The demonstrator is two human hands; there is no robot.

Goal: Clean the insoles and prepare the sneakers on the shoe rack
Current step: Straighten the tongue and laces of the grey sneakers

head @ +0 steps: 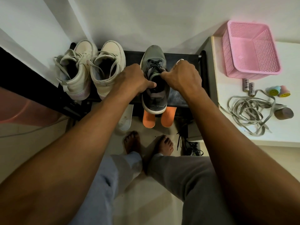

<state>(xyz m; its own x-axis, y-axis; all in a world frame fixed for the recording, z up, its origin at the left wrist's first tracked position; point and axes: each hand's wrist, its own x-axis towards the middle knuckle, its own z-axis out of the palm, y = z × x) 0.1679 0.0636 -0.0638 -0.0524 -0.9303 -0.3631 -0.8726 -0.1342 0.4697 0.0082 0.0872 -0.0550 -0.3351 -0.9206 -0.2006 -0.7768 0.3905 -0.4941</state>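
Left hand [131, 80] and right hand [183, 77] are both gripping the grey sneaker [153, 53] by the collar. It's sitting toe-to-wall, heel facing the person, with orange insoles [149, 121] lying just below.

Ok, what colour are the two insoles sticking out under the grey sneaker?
Orange, both insoles below the sneaker; the head view shows them.

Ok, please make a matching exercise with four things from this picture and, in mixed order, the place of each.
1 grey sneaker
2 pink basket
3 orange insoles
4 white sneakers

a left end of the rack
b between left hand and right hand
c on the white table
d below the grey sneaker's heel

Pairs: 1-b, 2-c, 3-d, 4-a
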